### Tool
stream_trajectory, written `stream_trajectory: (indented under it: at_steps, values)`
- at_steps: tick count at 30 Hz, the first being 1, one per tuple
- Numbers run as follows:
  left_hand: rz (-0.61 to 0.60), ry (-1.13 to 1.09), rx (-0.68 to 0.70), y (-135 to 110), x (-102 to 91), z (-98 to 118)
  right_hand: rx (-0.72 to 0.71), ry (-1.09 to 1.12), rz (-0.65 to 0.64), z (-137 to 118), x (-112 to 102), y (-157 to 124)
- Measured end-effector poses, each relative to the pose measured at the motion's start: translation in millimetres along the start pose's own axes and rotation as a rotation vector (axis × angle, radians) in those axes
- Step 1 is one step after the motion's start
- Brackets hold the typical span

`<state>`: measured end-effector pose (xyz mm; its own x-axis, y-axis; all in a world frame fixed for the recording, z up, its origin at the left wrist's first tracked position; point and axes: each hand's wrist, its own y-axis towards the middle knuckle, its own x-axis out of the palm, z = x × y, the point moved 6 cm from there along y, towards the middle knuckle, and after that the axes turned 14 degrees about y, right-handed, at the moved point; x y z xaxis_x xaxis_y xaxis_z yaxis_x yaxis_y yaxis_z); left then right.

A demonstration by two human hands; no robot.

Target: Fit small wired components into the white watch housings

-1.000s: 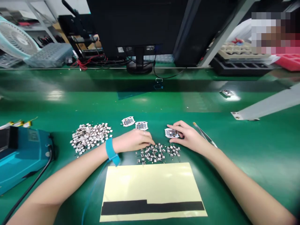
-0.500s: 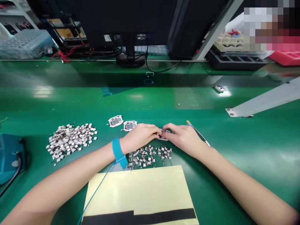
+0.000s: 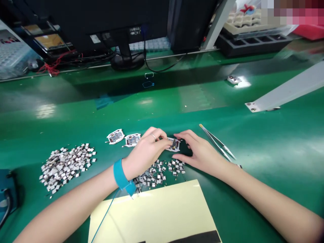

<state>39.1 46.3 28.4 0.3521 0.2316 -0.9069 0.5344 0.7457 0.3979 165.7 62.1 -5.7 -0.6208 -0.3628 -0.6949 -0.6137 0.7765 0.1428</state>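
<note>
A small white circuit board [image 3: 174, 144] lies on the green bench between my two hands. My left hand [image 3: 145, 152], with a blue wrist strap [image 3: 120, 175], pinches its fingertips down onto the board's left edge. My right hand [image 3: 196, 151] curls around the board's right side, thumb and fingers touching it. Just below the hands lies a small scatter of tiny metal parts [image 3: 157, 172]. Two more white boards [image 3: 124, 138] sit to the left of my left hand.
A larger heap of metal parts [image 3: 66, 164] lies at the left. Tweezers [image 3: 216, 144] rest right of my right hand. A pale yellow sheet [image 3: 154, 216] covers the near edge. A monitor stand [image 3: 126, 57], cables and black trays stand at the back.
My left hand left the small parts and came up to the board; both hands now meet on it. The camera has tilted and shifted, so the scene sits lower and leftward.
</note>
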Motion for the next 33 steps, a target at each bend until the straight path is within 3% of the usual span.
stream_trajectory:
  at_steps: [6,14,33]
  values:
    - [-0.066,0.043,0.086,6.1,12.3,9.5,-0.056,0.036,0.021,1.9,6.1,5.8]
    - [-0.131,0.295,0.195,1.6,10.6,18.5,-0.027,0.043,0.031,2.1,4.1,6.2]
    - [-0.148,0.194,0.119,1.0,13.7,11.9,-0.024,0.042,0.033,3.0,3.0,5.7]
